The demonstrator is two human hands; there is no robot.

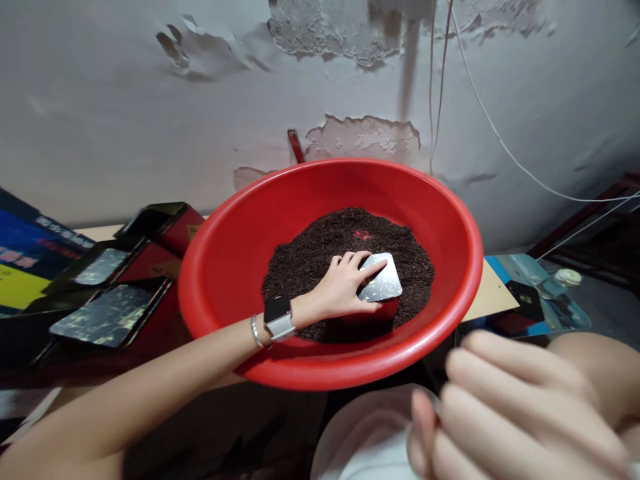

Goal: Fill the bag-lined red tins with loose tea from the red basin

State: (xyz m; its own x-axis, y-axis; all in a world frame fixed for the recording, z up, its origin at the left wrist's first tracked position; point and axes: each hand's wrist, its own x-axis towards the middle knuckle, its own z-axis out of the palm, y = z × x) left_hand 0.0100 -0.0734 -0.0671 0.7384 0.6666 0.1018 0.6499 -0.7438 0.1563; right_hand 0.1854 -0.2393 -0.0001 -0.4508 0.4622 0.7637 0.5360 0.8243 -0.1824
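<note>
My left hand [345,283], with a watch and a bracelet on its wrist, grips a red tin [373,315] with a silvery, rounded-corner face [383,279] turned up. The index finger lies across that face, and the thumb is along the near side. The tin rests on a heap of dark, loose, tea-like leaves [325,240] inside a wide red plastic basin [330,180]. Close to the camera at lower right, my right hand [520,413] is closed, its fingers curled. A small glint shows by its thumb; what it holds, if anything, is hidden.
Several dark boxes with silvery tins [107,315] stand left of the basin. A blue and yellow printed package [35,247] is at far left. White cords [480,100] hang along the peeling wall [125,120] behind. To the right lie a board [493,293] and a dark box [525,300].
</note>
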